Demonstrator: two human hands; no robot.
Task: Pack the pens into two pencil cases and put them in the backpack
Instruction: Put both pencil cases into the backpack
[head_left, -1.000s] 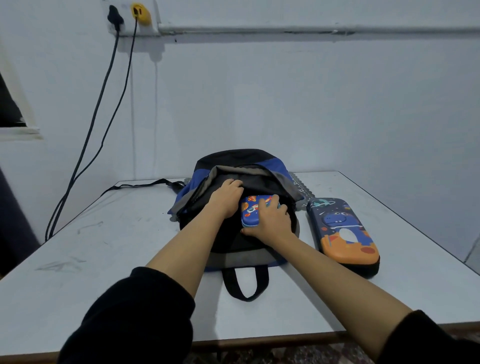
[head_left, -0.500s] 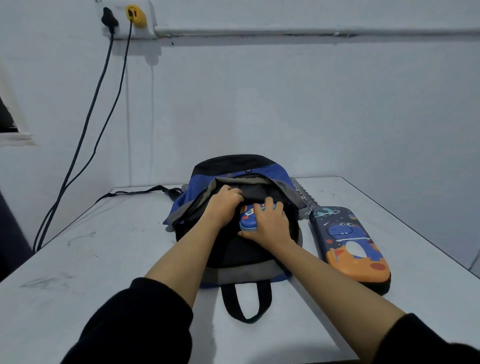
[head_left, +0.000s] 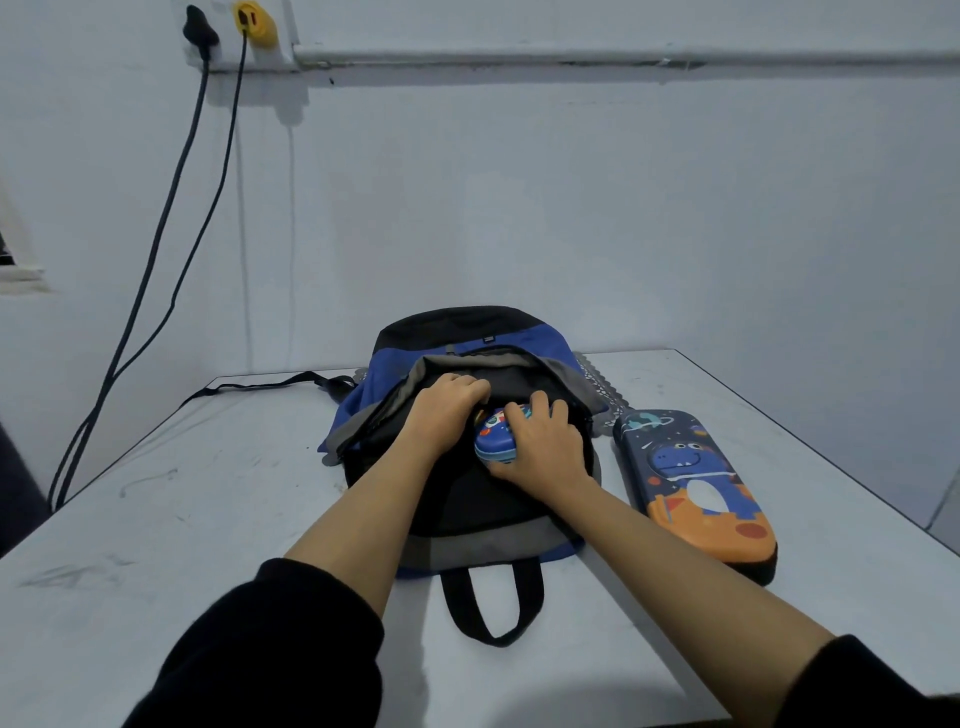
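Risk: we wedge pencil case with right hand curled over it; left hand (fingers hooking backpack rim) may slip, closing mouth.

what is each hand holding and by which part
The right hand grips the small blue printed pencil case by its near end. The left hand grips the black and blue fabric backpack by the front edge of its opening.

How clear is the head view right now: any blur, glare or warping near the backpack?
Head view: dim, bluish, even light, no glare; backpack, pencil case, left hand, right hand sharp; wall pipe throws a soft shadow below itself; wide-angle stretches the forearms toward the lower corners.
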